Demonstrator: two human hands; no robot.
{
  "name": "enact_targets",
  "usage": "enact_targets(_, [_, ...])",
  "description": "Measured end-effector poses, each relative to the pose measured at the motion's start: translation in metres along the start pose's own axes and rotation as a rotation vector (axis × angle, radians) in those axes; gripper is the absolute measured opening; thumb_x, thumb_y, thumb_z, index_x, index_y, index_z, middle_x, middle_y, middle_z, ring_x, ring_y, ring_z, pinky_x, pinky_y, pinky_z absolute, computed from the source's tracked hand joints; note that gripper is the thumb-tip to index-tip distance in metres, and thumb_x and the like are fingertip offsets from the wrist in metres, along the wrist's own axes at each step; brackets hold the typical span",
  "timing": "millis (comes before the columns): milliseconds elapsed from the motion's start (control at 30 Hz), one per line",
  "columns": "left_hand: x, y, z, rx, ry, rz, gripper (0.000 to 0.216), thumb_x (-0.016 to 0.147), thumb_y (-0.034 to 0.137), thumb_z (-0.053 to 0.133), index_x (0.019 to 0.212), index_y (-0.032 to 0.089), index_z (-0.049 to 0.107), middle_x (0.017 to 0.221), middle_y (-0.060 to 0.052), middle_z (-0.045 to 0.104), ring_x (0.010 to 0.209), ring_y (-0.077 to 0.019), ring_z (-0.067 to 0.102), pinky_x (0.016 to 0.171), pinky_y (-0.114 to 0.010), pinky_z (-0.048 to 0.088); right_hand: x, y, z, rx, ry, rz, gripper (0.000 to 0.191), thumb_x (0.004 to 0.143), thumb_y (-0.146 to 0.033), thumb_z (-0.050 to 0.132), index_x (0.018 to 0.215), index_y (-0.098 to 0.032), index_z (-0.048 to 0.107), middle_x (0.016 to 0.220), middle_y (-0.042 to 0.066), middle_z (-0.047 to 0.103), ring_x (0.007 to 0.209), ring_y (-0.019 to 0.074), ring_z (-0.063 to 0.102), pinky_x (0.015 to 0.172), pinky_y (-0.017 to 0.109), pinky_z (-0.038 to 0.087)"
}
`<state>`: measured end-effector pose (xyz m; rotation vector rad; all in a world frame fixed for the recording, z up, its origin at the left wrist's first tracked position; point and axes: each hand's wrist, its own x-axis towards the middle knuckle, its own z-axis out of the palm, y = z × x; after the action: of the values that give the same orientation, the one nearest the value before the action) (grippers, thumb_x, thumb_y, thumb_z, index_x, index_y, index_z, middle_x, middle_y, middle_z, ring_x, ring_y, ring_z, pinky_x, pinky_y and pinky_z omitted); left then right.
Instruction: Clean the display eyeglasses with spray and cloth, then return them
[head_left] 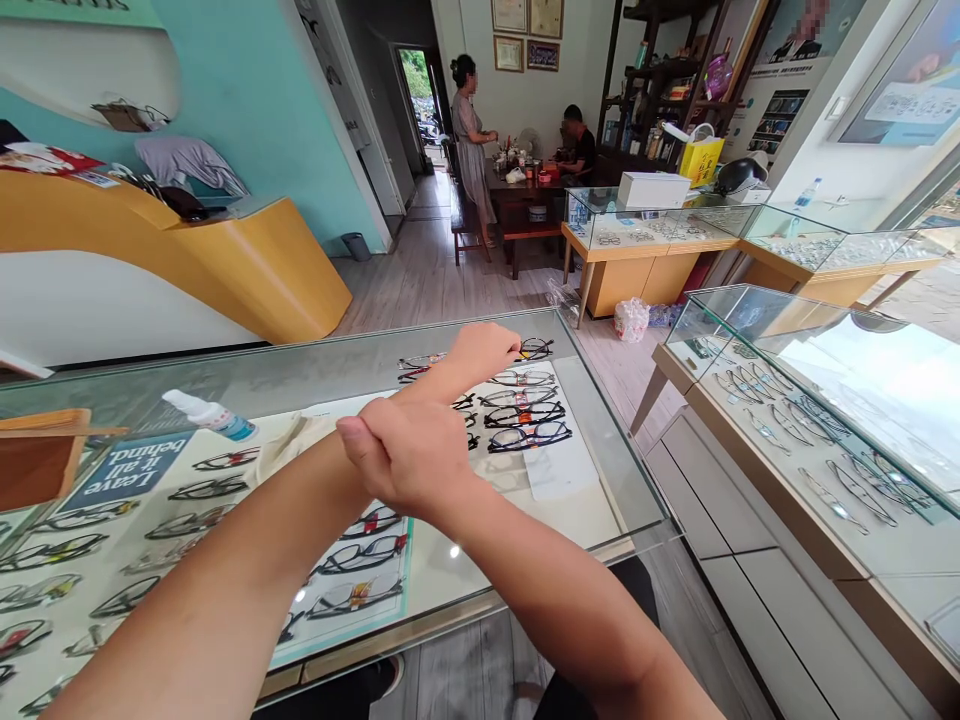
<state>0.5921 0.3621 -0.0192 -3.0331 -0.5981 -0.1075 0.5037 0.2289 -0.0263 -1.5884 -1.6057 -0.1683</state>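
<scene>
My left arm stretches forward from the lower left over the glass display case (622, 440). At its end my left hand (484, 345) is closed into a fist, back of the hand up; nothing shows in it, though its curled fingers face partly away. My right hand (412, 455) comes from the lower right and is wrapped round my left forearm (300, 510), behind the wrist. Under the hands, inside the case, lie rows of eyeglasses (529, 437). One dark pair of glasses (536, 348) shows just right of my left fist.
A spray bottle (210, 415) and a wooden-framed box (45, 455) are on the left. Another display case (810, 430) stands on the right, across a narrow floor gap. Two people, one standing (472, 140) and one seated (577, 145), are at a table in the back.
</scene>
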Motion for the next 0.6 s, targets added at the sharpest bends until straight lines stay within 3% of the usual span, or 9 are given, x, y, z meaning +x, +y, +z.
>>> enact_targets(167, [-0.05, -0.025, -0.027, -0.233, 0.204, -0.159, 0.029, 0.097, 0.039, 0.059, 0.101, 0.023, 0.083, 0.085, -0.004, 0.076, 0.074, -0.0187, 0.059, 0.066, -0.032, 0.031, 0.007, 0.038, -0.017, 0.022, 0.366, 0.103, 0.046, 0.114, -0.047, 0.039, 0.082, -0.023, 0.061, 0.068, 0.001, 0.063, 0.064, 0.0164, 0.057, 0.064, 0.031, 0.033])
enact_targets(233, [-0.086, -0.04, -0.03, -0.342, 0.317, -0.272, 0.027, 0.094, 0.041, 0.064, 0.1, 0.022, 0.083, 0.066, -0.001, 0.061, 0.064, -0.0164, 0.05, 0.064, -0.031, 0.029, 0.012, 0.062, -0.038, -0.023, 0.385, 0.239, 0.044, 0.114, -0.043, 0.037, 0.088, -0.023, 0.065, 0.077, 0.003, 0.066, 0.074, 0.0191, 0.058, 0.071, 0.032, 0.037])
enact_targets(300, [-0.126, -0.055, -0.028, -0.533, 0.52, -0.393, 0.029, 0.091, 0.049, 0.069, 0.094, 0.023, 0.082, 0.058, 0.003, 0.04, 0.058, -0.0148, 0.039, 0.062, -0.031, 0.027, 0.016, 0.091, -0.059, -0.141, 0.267, 0.413, 0.037, 0.113, -0.038, 0.042, 0.097, -0.023, 0.071, 0.092, 0.007, 0.071, 0.091, 0.0228, 0.061, 0.082, 0.034, 0.041])
enact_targets(367, [-0.164, -0.069, -0.018, -0.706, 0.637, -0.475, 0.032, 0.089, 0.054, 0.073, 0.092, 0.024, 0.082, 0.059, 0.005, 0.026, 0.056, -0.0136, 0.03, 0.061, -0.03, 0.025, 0.018, 0.12, -0.074, -0.264, 0.041, 0.618, 0.03, 0.109, -0.035, 0.05, 0.11, -0.026, 0.079, 0.111, 0.009, 0.074, 0.107, 0.0264, 0.062, 0.089, 0.036, 0.042])
enact_targets(400, [-0.181, -0.075, -0.012, -0.77, 0.674, -0.504, 0.033, 0.087, 0.055, 0.074, 0.092, 0.024, 0.082, 0.059, 0.006, 0.024, 0.056, -0.0132, 0.027, 0.06, -0.03, 0.024, 0.018, 0.132, -0.076, -0.308, -0.093, 0.707, 0.031, 0.108, -0.035, 0.052, 0.117, -0.029, 0.081, 0.121, 0.009, 0.073, 0.115, 0.0278, 0.062, 0.092, 0.037, 0.043])
enact_targets(433, [-0.196, -0.081, -0.005, -0.83, 0.702, -0.524, 0.033, 0.086, 0.055, 0.076, 0.091, 0.024, 0.082, 0.06, 0.006, 0.023, 0.056, -0.0131, 0.026, 0.06, -0.03, 0.024, 0.017, 0.143, -0.076, -0.324, -0.141, 0.747, 0.03, 0.107, -0.032, 0.055, 0.117, -0.029, 0.083, 0.126, 0.011, 0.073, 0.119, 0.0301, 0.061, 0.095, 0.039, 0.043])
enact_targets(600, [-0.228, -0.1, 0.026, -1.111, 0.807, -0.635, 0.033, 0.077, 0.052, 0.082, 0.092, 0.022, 0.08, 0.06, 0.008, 0.026, 0.056, -0.0113, 0.025, 0.056, -0.027, 0.024, 0.009, 0.162, -0.058, -0.382, -0.263, 0.782, 0.027, 0.1, -0.025, 0.065, 0.117, -0.029, 0.086, 0.132, 0.012, 0.074, 0.129, 0.0322, 0.06, 0.105, 0.044, 0.04])
